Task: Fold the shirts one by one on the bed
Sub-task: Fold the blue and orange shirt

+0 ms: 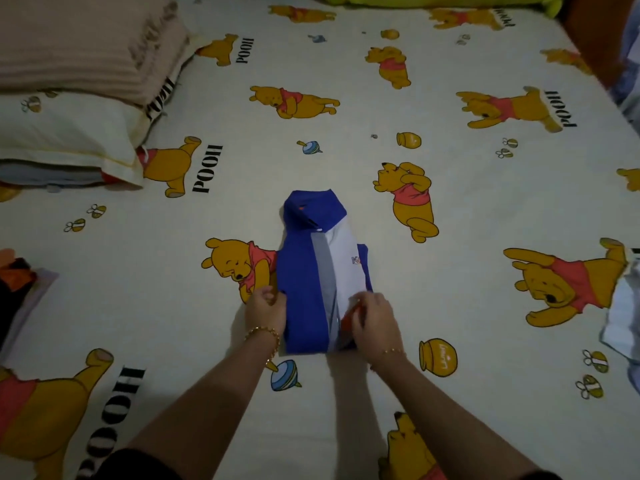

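Observation:
A blue, white and grey collared shirt (313, 268) lies on the bed (450, 209), folded into a narrow strip with its collar pointing away from me. My left hand (266, 311) grips the shirt's left edge near the bottom. My right hand (372, 322) pinches the right edge at the same level, where an orange patch shows. Both wrists wear gold bracelets.
Stacked pillows with a folded beige blanket (79, 46) fill the far left. Dark and orange clothes (17, 282) lie at the left edge, and pale garments (623, 317) at the right edge. A green cushion (433, 0) sits at the far end.

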